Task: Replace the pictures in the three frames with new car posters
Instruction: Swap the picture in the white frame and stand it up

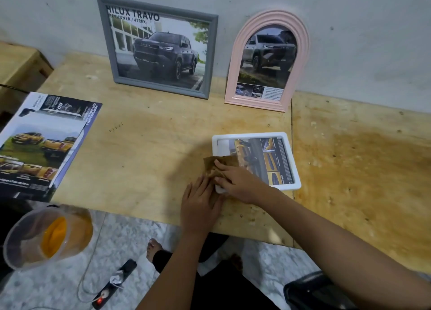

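Note:
A grey rectangular frame (156, 46) with a dark pickup poster leans on the wall. Beside it to the right stands a pink arched frame (268, 61) holding a grey truck picture. A white frame (290, 167) lies flat on the wooden table (151, 146) with a yellow car poster in it. My right hand (238, 181) presses a brown cloth (218, 166) onto the white frame's near-left corner. My left hand (199, 204) lies flat beside it, touching the cloth's lower end and the frame's corner.
Loose car brochures (44, 144) lie at the table's left edge. A clear plastic jug (46, 237) with something orange inside sits low left. A power strip (114, 284) with a cable lies on the marble floor. A bare foot (154, 249) shows below the table.

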Motion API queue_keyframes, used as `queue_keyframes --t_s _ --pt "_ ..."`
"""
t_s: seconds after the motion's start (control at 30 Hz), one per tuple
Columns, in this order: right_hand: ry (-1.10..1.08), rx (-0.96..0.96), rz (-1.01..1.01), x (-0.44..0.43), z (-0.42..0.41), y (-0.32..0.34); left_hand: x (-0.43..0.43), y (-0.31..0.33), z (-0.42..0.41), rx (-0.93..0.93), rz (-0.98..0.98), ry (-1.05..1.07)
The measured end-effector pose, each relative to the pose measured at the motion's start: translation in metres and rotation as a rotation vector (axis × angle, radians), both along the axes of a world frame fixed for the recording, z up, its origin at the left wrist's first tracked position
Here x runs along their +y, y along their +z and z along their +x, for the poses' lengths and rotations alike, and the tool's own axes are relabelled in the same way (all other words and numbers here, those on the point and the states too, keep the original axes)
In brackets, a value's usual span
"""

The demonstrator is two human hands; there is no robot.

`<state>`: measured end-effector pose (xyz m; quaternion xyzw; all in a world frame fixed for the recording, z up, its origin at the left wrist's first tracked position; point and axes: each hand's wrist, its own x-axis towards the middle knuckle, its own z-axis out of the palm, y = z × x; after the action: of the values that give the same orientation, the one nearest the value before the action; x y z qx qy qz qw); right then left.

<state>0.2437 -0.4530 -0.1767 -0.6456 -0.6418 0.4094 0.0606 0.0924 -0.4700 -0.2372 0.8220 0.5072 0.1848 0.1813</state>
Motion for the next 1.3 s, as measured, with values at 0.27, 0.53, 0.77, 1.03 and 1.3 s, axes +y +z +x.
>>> queue_keyframes --t_s 0.27,0.53,0.77,1.03,1.3 --pt "-0.136 0.163 0.008 -0.036 0.006 -0.003 0.010 -0.004 -0.014 -0.030 -0.076 -0.170" --pt "-0.243 0.018 0.307 -0.048 -0.024 -0.004 0.083 0.023 -0.040 -0.358 -0.403 -0.069" --pt "-0.463 -0.290 0.349 -0.032 -0.071 -0.023 0.138 0.030 0.007 -0.405 -0.755 0.039" --pt "-0.661 -0.291 0.390 -0.008 -0.087 -0.020 0.175 0.040 0.036 -0.236 -0.731 -0.189" --pt "-0.767 -0.306 0.396 -0.007 -0.098 -0.027 0.189 0.039 0.046 -0.205 -0.725 -0.275"
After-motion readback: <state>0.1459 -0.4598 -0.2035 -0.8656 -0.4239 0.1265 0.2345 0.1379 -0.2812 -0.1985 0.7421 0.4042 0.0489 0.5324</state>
